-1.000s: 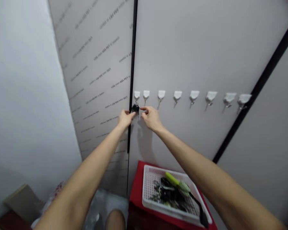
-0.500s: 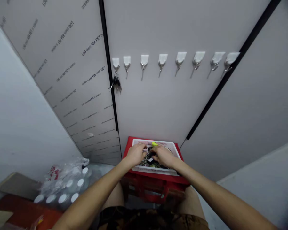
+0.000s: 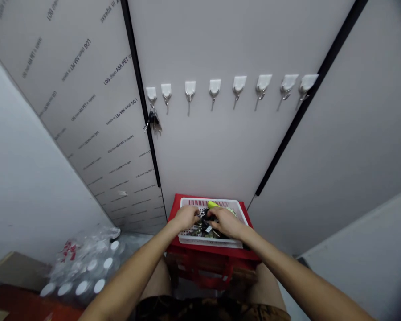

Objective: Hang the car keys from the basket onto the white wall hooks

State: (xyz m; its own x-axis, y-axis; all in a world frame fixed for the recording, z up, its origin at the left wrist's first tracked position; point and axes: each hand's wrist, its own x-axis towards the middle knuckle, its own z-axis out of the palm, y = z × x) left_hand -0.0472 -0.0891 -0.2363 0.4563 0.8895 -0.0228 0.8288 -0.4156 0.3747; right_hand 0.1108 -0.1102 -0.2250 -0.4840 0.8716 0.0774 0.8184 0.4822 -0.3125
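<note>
A white plastic basket holds a jumble of keys and other small items. My left hand reaches into its left half, thumb and fingers pinched on a silver key ring. From the right comes my right hand, its fingers closed around dark, black-headed keys beside that ring. A small white tag shows just below the fingers. Behind the right hand lies a bright yellow-green object. The exact grip of the right fingertips is partly hidden.
The basket rests on a red-covered stool between my knees. On the pale panel ahead, several white adhesive hooks form a row; a bunch of keys hangs from the leftmost. Wrapped bottles stand at lower left.
The view has shifted slightly, so the hooks appear further left. Both hands remain in the basket; the fingers have shifted a little, and the silver ring shows more clearly at the left fingertips.
</note>
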